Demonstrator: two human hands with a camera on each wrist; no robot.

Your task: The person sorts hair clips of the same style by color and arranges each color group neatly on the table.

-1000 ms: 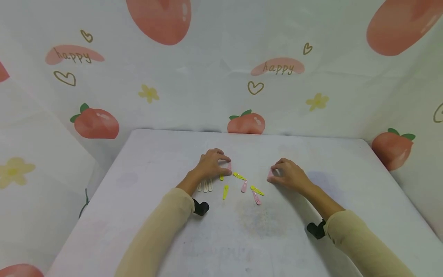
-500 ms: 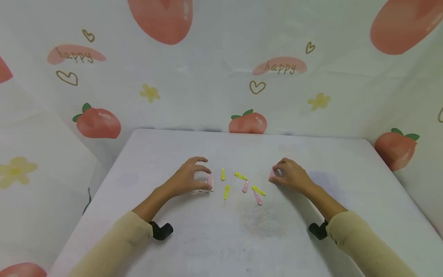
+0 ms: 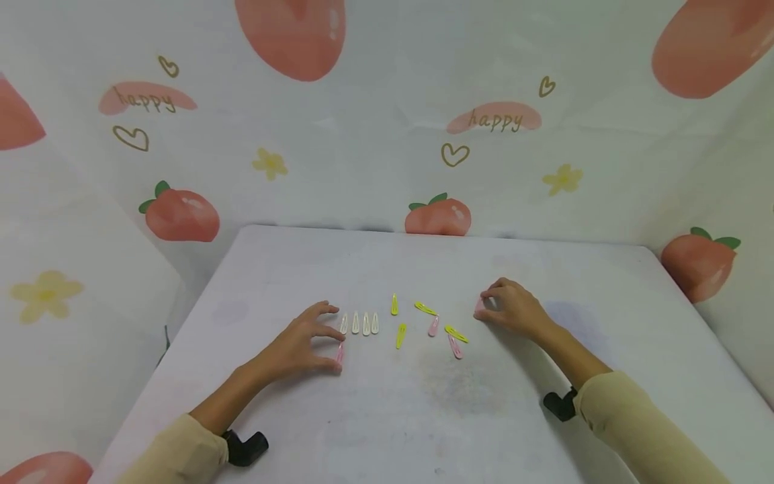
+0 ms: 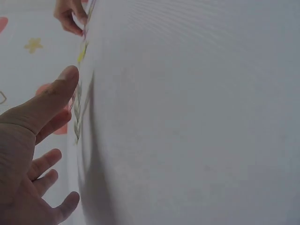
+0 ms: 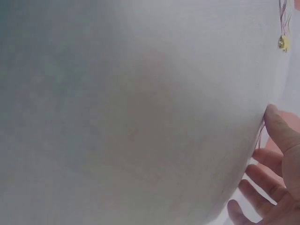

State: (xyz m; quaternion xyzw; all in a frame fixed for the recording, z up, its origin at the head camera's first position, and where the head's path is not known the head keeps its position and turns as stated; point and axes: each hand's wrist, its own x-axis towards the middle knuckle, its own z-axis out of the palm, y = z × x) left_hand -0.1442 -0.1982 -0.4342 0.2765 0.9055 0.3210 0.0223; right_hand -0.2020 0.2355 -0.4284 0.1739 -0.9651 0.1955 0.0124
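My left hand point(image 3: 297, 347) pinches a pink snap hair clip point(image 3: 340, 353) between thumb and finger, in front of the left end of a row of white hair clips point(image 3: 365, 325). In the left wrist view the thumb point(image 4: 63, 86) and a finger meet at that clip, while the other fingers spread out. Farther right, my right hand point(image 3: 515, 310) holds another pink clip point(image 3: 480, 306) upright at the tabletop, partly hidden by the fingers. Between the hands lie several yellow clips point(image 3: 401, 335) and two pink clips point(image 3: 433, 327), loosely scattered.
All of this is on a white table point(image 3: 387, 423) with faint stains. A white cloth backdrop point(image 3: 357, 134) printed with peaches and flowers rises behind the far edge. One yellow clip point(image 3: 456, 334) touches the top of a pink clip point(image 3: 456, 347).
My left hand has carried the pink clip leftward and nearer, from beside the yellow clips past the white row, uncovering it. The right hand has stayed in place.
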